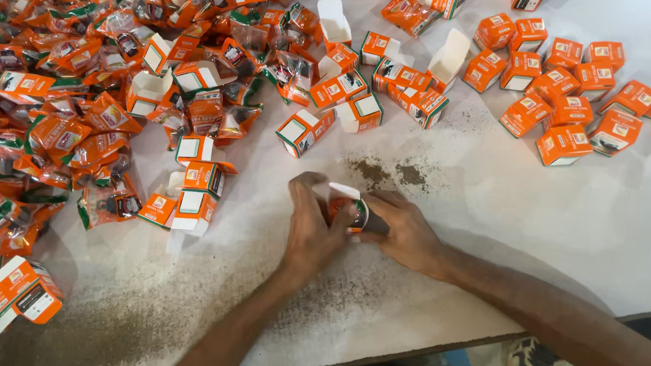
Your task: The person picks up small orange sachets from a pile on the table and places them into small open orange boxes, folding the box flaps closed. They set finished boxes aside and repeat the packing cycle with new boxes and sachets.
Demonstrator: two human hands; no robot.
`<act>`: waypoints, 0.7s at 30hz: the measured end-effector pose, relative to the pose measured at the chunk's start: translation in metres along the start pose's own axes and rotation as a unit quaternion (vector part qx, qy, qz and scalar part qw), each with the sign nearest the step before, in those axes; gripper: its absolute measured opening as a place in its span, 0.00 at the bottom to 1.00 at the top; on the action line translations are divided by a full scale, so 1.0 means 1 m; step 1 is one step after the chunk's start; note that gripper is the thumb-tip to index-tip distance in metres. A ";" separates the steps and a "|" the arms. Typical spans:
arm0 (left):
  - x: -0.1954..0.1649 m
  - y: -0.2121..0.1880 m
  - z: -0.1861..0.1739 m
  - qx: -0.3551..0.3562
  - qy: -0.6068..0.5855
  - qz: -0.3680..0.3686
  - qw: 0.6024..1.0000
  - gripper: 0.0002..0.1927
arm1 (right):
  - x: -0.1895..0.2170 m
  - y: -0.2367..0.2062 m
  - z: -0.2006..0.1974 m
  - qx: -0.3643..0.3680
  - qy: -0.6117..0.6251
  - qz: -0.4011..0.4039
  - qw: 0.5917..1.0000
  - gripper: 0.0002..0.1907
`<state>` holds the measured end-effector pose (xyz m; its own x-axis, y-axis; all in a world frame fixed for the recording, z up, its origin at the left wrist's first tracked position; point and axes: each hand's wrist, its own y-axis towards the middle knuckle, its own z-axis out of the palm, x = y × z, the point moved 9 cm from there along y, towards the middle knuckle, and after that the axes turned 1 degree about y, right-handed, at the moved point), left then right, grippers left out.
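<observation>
left hand [313, 226] + right hand [404, 230] both clamped on one small orange box [347, 207], flap open, mid-counter [575, 231] | done: closed boxes [581, 88] grouped far right | left: big pouch pile [40, 92] at left, open empty boxes [192, 83] | judged early-to-mid

A white table [575, 231] carries everything, its near edge running diagonally at lower right. A heap of orange sachets [41, 84] covers its left side. Open orange-and-white cartons [311, 86] lie scattered across the middle, and closed orange boxes [581, 88] cluster at upper right. Patches of dark powder [390, 172] dust the bare surface at centre and lower left.
</observation>
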<state>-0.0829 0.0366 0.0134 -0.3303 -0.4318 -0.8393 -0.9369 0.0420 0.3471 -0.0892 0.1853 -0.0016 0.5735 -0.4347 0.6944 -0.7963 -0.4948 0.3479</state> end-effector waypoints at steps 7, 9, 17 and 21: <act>0.041 0.006 0.012 0.015 -0.071 -0.119 0.990 0.05 | -0.011 -0.008 0.000 -0.040 0.151 0.039 0.987 0.41; 0.040 0.004 0.014 0.005 -0.074 -0.126 0.989 0.06 | -0.005 -0.009 0.000 -0.037 0.065 0.009 0.997 0.38; 0.033 -0.008 0.015 0.162 -0.406 -0.232 0.869 0.17 | 0.020 -0.011 0.004 -0.016 -0.105 -0.095 0.990 0.35; 0.049 0.000 0.014 0.164 -0.308 -0.243 0.905 0.10 | 0.026 -0.007 -0.002 -0.033 -0.071 -0.105 0.991 0.34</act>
<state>-0.1011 0.0279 -0.0335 0.2233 0.1090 -0.9686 -0.9389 0.2911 -0.1837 -0.0687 0.1790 0.0149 0.7450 -0.4316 0.5086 -0.6652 -0.5374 0.5184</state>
